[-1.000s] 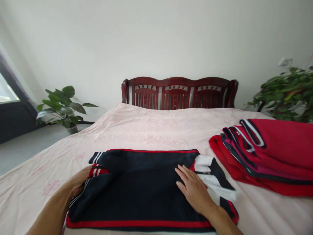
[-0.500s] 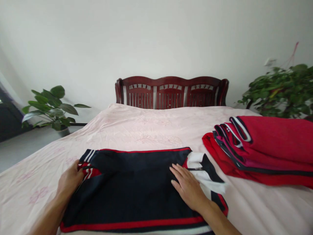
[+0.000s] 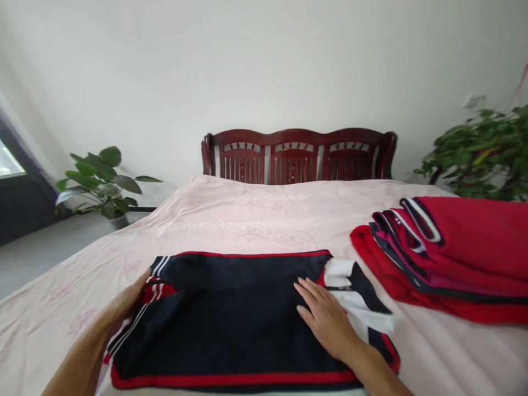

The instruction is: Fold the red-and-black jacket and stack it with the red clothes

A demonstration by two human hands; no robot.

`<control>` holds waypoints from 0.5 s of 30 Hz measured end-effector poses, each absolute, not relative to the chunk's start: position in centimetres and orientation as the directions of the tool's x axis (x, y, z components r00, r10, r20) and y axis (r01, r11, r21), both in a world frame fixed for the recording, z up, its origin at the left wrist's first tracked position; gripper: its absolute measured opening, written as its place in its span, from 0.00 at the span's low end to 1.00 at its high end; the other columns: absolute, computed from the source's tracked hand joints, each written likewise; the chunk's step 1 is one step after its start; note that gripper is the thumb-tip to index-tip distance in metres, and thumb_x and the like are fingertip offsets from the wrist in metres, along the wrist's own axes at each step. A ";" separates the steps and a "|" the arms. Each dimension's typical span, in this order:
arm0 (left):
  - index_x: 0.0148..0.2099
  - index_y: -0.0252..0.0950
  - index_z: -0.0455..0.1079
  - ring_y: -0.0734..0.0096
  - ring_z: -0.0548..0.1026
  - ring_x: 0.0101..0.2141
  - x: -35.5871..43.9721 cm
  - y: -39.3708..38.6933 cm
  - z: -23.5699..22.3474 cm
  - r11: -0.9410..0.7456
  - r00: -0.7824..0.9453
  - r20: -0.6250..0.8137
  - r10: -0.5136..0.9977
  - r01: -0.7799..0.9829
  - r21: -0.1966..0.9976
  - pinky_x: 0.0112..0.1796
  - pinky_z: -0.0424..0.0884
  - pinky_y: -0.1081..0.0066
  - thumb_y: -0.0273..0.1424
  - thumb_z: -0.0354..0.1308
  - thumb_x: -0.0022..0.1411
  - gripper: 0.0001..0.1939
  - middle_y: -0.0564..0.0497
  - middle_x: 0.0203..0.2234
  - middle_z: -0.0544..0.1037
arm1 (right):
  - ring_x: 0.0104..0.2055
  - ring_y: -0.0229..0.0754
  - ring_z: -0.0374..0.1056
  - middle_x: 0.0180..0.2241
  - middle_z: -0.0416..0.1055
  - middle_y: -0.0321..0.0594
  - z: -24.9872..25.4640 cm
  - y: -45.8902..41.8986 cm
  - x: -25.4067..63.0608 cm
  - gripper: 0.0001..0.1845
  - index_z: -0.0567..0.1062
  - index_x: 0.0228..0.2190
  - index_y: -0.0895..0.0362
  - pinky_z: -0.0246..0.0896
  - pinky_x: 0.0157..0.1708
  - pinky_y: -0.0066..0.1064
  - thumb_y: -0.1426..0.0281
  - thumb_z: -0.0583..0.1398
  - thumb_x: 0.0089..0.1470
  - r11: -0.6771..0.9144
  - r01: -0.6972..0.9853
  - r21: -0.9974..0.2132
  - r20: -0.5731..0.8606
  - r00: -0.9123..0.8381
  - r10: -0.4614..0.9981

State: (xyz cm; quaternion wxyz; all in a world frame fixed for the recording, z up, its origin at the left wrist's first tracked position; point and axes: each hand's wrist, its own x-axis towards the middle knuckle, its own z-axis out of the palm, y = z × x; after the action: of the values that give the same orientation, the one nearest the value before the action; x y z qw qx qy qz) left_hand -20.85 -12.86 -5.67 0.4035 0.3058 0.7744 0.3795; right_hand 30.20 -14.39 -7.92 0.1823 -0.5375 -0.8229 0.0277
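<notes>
A dark navy garment (image 3: 239, 319) with red trim and white stripes lies partly folded on the pink bed sheet (image 3: 256, 214) in front of me. My right hand (image 3: 325, 319) rests flat on its right part, fingers stretched out, next to a white and red collar piece (image 3: 350, 297). My left hand (image 3: 127, 300) is at the garment's left edge by the striped sleeve (image 3: 157, 275); its fingers are tucked against the cloth and mostly hidden.
A stack of folded red garments (image 3: 449, 253) with navy and white trim sits on the bed at the right. A dark red wooden headboard (image 3: 299, 157) stands at the far end. Potted plants stand at the left (image 3: 101, 184) and right (image 3: 482, 151).
My left hand has slid slightly along the garment's left edge by the striped sleeve. My right hand stays flat in place. The view shifts a little with my head.
</notes>
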 end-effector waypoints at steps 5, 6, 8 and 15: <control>0.36 0.35 0.75 0.52 0.82 0.33 -18.7 -13.4 -4.2 0.607 -0.304 -0.596 0.743 -0.070 0.792 0.37 0.79 0.59 0.53 0.62 0.51 0.25 0.43 0.31 0.83 | 0.66 0.50 0.56 0.64 0.61 0.41 -8.3 -14.2 30.3 0.27 0.66 0.61 0.51 0.53 0.64 0.48 0.59 0.52 0.63 0.421 0.877 -0.230 0.277 -0.355 0.893; 0.36 0.35 0.75 0.53 0.82 0.33 -18.5 -13.5 -4.1 0.576 -0.284 -0.574 0.768 -0.087 0.813 0.37 0.80 0.60 0.50 0.63 0.51 0.22 0.44 0.31 0.84 | 0.66 0.50 0.56 0.64 0.61 0.41 -8.4 -14.2 30.4 0.27 0.66 0.61 0.51 0.54 0.64 0.48 0.59 0.52 0.63 0.423 0.878 -0.226 0.279 -0.358 0.891; 0.38 0.35 0.75 0.55 0.82 0.34 -18.2 -13.7 -4.1 0.484 -0.292 -0.484 0.825 -0.077 0.872 0.38 0.80 0.62 0.44 0.65 0.53 0.17 0.46 0.32 0.84 | 0.66 0.50 0.56 0.64 0.61 0.41 -8.5 -14.2 30.4 0.27 0.66 0.61 0.51 0.54 0.64 0.48 0.58 0.52 0.63 0.427 0.878 -0.217 0.282 -0.362 0.888; 0.38 0.37 0.72 0.57 0.82 0.30 -17.6 -14.0 -3.6 0.377 -0.370 -0.373 0.851 -0.065 0.924 0.34 0.80 0.62 0.35 0.64 0.57 0.09 0.49 0.28 0.83 | 0.65 0.50 0.57 0.63 0.62 0.42 -9.1 -14.0 30.7 0.26 0.67 0.60 0.52 0.56 0.63 0.49 0.59 0.53 0.63 0.437 0.873 -0.216 0.308 -0.364 0.879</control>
State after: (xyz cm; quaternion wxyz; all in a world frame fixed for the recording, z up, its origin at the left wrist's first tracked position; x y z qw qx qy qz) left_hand -17.57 -14.02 -3.59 0.4803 0.2906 0.6765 0.4767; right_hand 30.67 -13.97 -9.06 0.1915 -0.5304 -0.8258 0.0077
